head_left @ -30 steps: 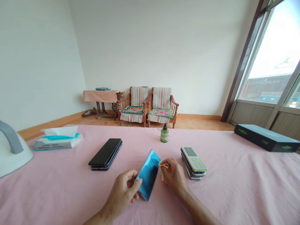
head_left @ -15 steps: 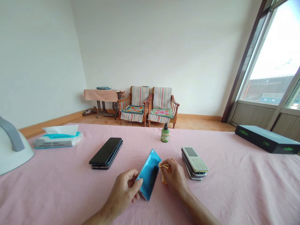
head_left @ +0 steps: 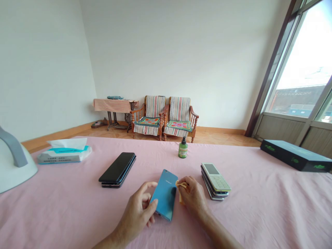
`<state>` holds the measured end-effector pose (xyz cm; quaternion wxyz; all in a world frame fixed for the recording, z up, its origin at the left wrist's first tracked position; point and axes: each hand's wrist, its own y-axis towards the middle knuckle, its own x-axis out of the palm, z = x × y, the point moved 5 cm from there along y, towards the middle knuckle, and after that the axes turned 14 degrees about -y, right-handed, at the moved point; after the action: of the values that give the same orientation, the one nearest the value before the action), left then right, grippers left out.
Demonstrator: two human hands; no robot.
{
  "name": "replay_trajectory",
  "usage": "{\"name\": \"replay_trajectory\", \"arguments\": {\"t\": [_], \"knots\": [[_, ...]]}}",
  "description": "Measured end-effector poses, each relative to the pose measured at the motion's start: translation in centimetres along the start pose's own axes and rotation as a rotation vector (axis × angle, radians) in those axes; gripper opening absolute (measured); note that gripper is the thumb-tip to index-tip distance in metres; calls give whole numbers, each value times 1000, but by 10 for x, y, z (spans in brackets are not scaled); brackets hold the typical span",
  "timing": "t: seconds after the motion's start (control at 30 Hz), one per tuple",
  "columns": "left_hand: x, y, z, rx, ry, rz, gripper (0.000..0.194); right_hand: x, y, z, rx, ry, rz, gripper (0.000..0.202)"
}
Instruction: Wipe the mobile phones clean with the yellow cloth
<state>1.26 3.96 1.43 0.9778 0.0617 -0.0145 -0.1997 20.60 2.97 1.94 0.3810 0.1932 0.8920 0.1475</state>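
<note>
A blue smartphone (head_left: 165, 195) is tilted up over the pink cloth, its back towards me and its camera at the top left corner. My left hand (head_left: 140, 207) grips its lower left edge, with the thumb on the back and other fingers behind. At the phone's right edge, my right hand (head_left: 193, 195) pinches a folded yellow-orange cloth (head_left: 181, 197). Part of that cloth is hidden by the fingers. To the left lies a stack of dark smartphones (head_left: 118, 169). On the right is another stack of phones, topped by a white keypad phone (head_left: 215, 177).
A green spray bottle (head_left: 183, 148) stands beyond the phone on the pink tablecloth (head_left: 77, 211). A tissue pack (head_left: 64, 155) and a white, grey-handled object (head_left: 15, 169) are at the left, a black box (head_left: 295, 155) at the right. Two wooden chairs (head_left: 178, 112) stand by the wall.
The blue smartphone has turned so its back faces me more fully, and its top has dropped slightly. My right hand with the cloth stays nearly in place beside it.
</note>
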Motion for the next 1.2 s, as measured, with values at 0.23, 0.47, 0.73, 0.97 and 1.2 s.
{"name": "replay_trajectory", "arguments": {"t": [0.23, 0.47, 0.73, 0.97, 1.2], "knots": [[1, -1, 2, 44, -65, -86, 37, -1, 0, 1, 2, -23, 33, 19], [9, -6, 12, 195, 9, -182, 30, -1, 0, -1, 7, -48, 12, 19], [7, -8, 17, 440, 306, -86, 38, -1, 0, -1, 20, -19, -8, 17], [11, -16, 34, 678, 488, -89, 30, -3, 1, 2, 22, -13, 33, 16], [-2, -16, 51, 827, 527, 47, 23, -7, 1, -1, 31, -4, 52, 15]]}}
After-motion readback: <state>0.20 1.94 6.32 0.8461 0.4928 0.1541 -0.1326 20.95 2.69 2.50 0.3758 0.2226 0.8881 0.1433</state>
